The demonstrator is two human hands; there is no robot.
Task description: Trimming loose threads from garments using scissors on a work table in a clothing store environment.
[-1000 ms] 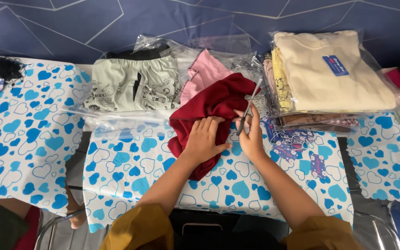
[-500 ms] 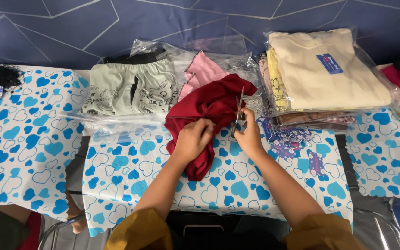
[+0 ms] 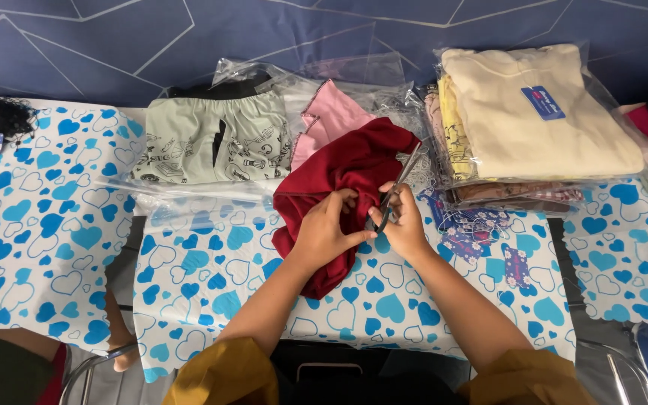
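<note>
1. Left hand [image 3: 326,229]: fingers curled closed, pinching a fold of the dark red garment [image 3: 343,176] near its middle.
2. Right hand [image 3: 400,223]: closed around a small pair of scissors [image 3: 397,182]; the metal blades point up and away from the person, lying against the right edge of the dark red garment.
3. Dark red garment: crumpled, lying at the middle of the counter [image 3: 211,277], its lower end trailing toward the person beneath the left hand.
4. Counter: covered by a white cloth printed with blue hearts.
5. Pink garment [image 3: 329,116]: just behind the red one, partly under it, lying on clear plastic wrap.
6. Pale green printed garment [image 3: 215,139]: in a clear bag, to the left of the pink one.
7. Stack of bagged folded clothes [image 3: 534,112]: on the right, a cream piece on top bearing a small blue label.
8. Dark blue floral fabric pieces [image 3: 481,229]: lying on the counter just beside the right hand, in front of the stack.
</note>
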